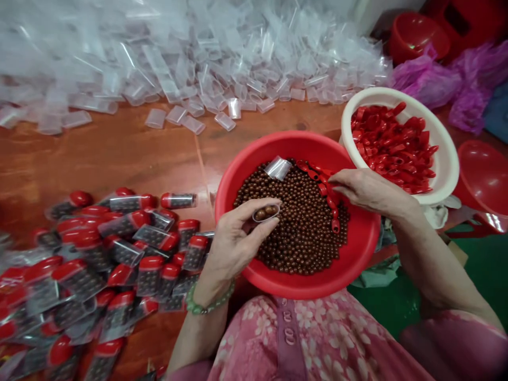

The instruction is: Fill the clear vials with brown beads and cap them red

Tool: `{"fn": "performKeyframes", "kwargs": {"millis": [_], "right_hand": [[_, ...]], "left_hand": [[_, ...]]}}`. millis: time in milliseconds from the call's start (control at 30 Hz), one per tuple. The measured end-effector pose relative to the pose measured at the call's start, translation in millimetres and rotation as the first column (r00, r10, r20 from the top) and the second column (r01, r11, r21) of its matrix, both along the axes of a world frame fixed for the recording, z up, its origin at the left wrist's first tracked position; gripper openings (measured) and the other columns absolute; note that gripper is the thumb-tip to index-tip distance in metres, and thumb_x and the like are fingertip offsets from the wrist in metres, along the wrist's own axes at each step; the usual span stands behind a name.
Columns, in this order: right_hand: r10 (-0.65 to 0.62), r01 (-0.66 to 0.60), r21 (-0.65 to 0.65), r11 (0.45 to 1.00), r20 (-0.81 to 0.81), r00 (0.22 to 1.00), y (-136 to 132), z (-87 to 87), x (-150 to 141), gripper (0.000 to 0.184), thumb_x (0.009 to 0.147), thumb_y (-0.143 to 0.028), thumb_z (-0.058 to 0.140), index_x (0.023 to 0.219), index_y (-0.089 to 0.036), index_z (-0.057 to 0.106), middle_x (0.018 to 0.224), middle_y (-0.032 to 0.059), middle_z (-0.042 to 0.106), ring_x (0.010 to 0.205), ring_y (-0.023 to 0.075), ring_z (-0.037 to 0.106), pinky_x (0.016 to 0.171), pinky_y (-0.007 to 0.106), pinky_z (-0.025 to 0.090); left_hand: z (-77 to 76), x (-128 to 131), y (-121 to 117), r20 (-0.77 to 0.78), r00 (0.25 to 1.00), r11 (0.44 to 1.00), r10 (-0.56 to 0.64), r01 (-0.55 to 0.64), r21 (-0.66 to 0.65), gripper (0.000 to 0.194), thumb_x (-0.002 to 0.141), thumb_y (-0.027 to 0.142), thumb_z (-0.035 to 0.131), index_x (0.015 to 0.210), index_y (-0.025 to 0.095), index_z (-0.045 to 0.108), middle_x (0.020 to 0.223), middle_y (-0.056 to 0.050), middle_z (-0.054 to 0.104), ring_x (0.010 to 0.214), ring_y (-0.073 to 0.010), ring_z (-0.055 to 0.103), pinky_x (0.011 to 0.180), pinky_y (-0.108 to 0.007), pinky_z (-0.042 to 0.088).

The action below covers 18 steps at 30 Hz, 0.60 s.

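Observation:
My left hand wears a green bead bracelet and grips a clear plastic tube, its open end showing brown balls inside. It is above the red basin, which holds many small brown balls. On the far side of those balls lie empty clear tubes. My right hand reaches over the basin's right side, its thumb and fingers pinched on a red plastic cap. A line of similar red caps rests on the balls beneath its fingertips.
A white bowl of red caps stands right of the basin. Clear empty tubes are heaped across the back of the wooden table. Filled, red-capped tubes pile up at left. Purple plastic bags and a red stool are at right.

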State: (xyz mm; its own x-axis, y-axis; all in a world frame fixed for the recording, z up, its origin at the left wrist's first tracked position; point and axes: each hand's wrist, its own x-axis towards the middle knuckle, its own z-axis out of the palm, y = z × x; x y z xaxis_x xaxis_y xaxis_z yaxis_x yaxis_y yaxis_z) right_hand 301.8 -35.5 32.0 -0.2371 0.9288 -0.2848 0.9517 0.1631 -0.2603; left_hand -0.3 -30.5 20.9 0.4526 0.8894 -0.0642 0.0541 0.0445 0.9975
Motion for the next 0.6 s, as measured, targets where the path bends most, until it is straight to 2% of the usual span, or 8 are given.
{"fn": "performKeyframes", "kwargs": {"millis": [100, 200, 300, 367, 500, 567, 600], "right_hand": [[0.060, -0.048, -0.084, 0.995, 0.146, 0.987, 1.2, -10.6, 1.5, 0.021, 0.097, -0.024, 0.049, 0.098, -0.016, 0.068, 0.093, 0.0091, 0.074, 0.082, 0.0197, 0.068, 0.073, 0.029, 0.046], [0.058, -0.035, -0.083, 0.996, 0.293, 0.954, 4.0, -18.2, -3.7, 0.020, 0.098, -0.022, 0.047, 0.105, -0.014, 0.065, 0.098, 0.0123, 0.072, 0.082, 0.0204, 0.068, 0.070, 0.030, 0.043], [0.038, -0.004, -0.084, 0.996, 0.403, 0.914, 5.7, -19.2, -13.8, 0.021, 0.099, -0.023, 0.045, 0.108, -0.013, 0.061, 0.102, 0.0141, 0.070, 0.084, 0.0241, 0.070, 0.067, 0.033, 0.041], [0.031, 0.015, -0.100, 0.995, 0.447, 0.894, 5.9, -17.0, -20.8, 0.021, 0.099, -0.022, 0.046, 0.112, -0.013, 0.059, 0.102, 0.0147, 0.070, 0.083, 0.0268, 0.070, 0.065, 0.034, 0.040], [0.030, 0.026, -0.110, 0.994, 0.476, 0.879, 3.4, -11.1, -25.0, 0.023, 0.097, -0.020, 0.047, 0.115, -0.011, 0.058, 0.096, 0.0158, 0.071, 0.078, 0.0274, 0.069, 0.063, 0.035, 0.041], [-0.007, 0.028, -0.050, 0.998, 0.382, 0.924, 0.8, -9.6, -21.1, 0.022, 0.094, -0.019, 0.050, 0.112, -0.011, 0.059, 0.097, 0.0152, 0.070, 0.080, 0.0255, 0.068, 0.067, 0.034, 0.043], [-0.048, 0.052, -0.007, 0.999, 0.275, 0.960, -0.7, -9.5, -18.7, 0.022, 0.092, -0.019, 0.052, 0.112, -0.012, 0.060, 0.095, 0.0131, 0.069, 0.079, 0.0235, 0.067, 0.068, 0.033, 0.044]], "left_hand": [[-3.8, -0.8, 4.8, 0.013, 1.000, 0.999, -0.024, 0.024, 0.040, 0.023, 0.085, 0.024, 0.077, 0.108, 0.023, 0.078, 0.111, -0.004, 0.077, 0.104, -0.0175, 0.071, 0.096, -0.027, 0.055], [-3.8, -1.7, 6.8, 0.034, 0.999, 0.997, -0.025, 0.022, 0.071, 0.022, 0.085, 0.020, 0.077, 0.106, 0.025, 0.078, 0.114, -0.004, 0.075, 0.110, -0.0174, 0.069, 0.099, -0.028, 0.054], [0.0, -2.4, 5.9, 0.032, 0.996, 0.992, -0.080, 0.076, 0.097, 0.022, 0.086, 0.017, 0.075, 0.106, 0.026, 0.078, 0.115, -0.003, 0.074, 0.111, -0.0158, 0.068, 0.098, -0.027, 0.054], [2.9, -2.9, 4.7, 0.020, 0.997, 0.991, -0.072, 0.069, 0.112, 0.023, 0.087, 0.016, 0.074, 0.107, 0.027, 0.078, 0.115, -0.001, 0.074, 0.111, -0.0136, 0.067, 0.099, -0.024, 0.053], [6.4, -4.4, 2.7, -0.010, 0.994, 0.989, -0.112, 0.112, 0.095, 0.023, 0.088, 0.017, 0.074, 0.108, 0.026, 0.077, 0.117, -0.002, 0.074, 0.111, -0.0133, 0.068, 0.096, -0.022, 0.053], [6.1, -4.7, 2.7, -0.015, 0.996, 0.994, -0.083, 0.084, 0.065, 0.023, 0.088, 0.019, 0.074, 0.110, 0.026, 0.076, 0.113, -0.002, 0.074, 0.105, -0.0131, 0.069, 0.093, -0.023, 0.054], [5.4, -4.7, 3.0, -0.017, 0.997, 0.996, -0.071, 0.072, 0.057, 0.023, 0.089, 0.020, 0.074, 0.110, 0.026, 0.076, 0.110, -0.002, 0.074, 0.102, -0.0127, 0.070, 0.091, -0.023, 0.055]]}}
